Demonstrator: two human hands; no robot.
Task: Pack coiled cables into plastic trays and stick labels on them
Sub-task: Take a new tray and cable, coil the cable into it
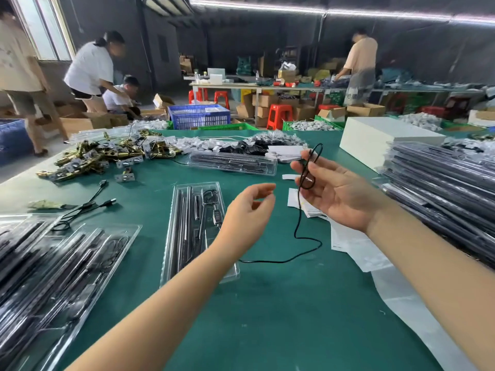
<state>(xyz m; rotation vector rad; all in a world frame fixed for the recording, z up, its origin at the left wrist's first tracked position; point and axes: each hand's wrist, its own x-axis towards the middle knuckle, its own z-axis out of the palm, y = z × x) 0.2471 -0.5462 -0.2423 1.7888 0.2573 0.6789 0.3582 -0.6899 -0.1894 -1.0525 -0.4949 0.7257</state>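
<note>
Above the middle of the green counter [267,317], the right hand [337,196] holds a loop of black cable [310,167] wound over its fingers; the cable's tail drops to the counter and trails left toward a clear tray [192,231], whose long axis runs near-to-far. The left hand [249,210] hovers beside it, loosely curled, holding nothing. Stacked trays [442,188] line the right edge, label sheets [348,236] beneath the right hand.

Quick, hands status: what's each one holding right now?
Left hand: open, fingers loosely curled, holding nothing.
Right hand: holding the black cable loop in its fingers.
</note>
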